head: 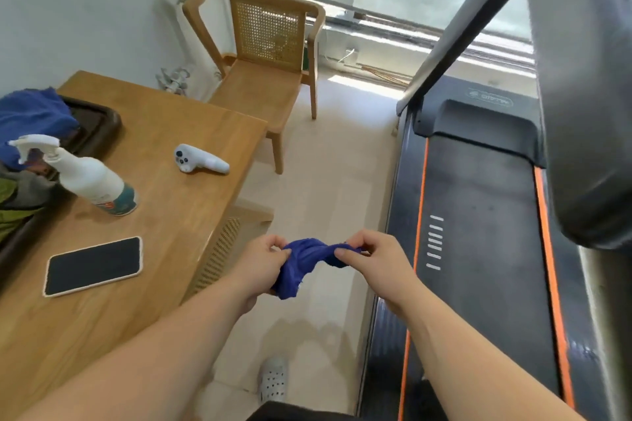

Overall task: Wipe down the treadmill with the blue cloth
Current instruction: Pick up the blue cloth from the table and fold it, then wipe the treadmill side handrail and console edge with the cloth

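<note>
I've got left hand (pixel 263 256) and right hand (pixel 371 255) each pinching the blue cloth (pixel 302 267), spreading it open beside the treadmill (pixel 478 215), probably for wiping.

The bench (pixel 178 133) stood to my left and the treadmill (pixel 478 215) to my right, with a strip of floor (pixel 335 154) between them. Over that strip, in front of me, I held the cloth (pixel 304 263), my left hand (pixel 263 263) at its left end and my right hand (pixel 372 260) at its right. On the bench the phone (pixel 94 266) lay nearest me, the spray bottle (pixel 92 178) behind it, the controller (pixel 198 160) to the bottle's right, and a tray (pixel 102 120) at the far left. A chair (pixel 263 85) stood beyond the bench.
</note>
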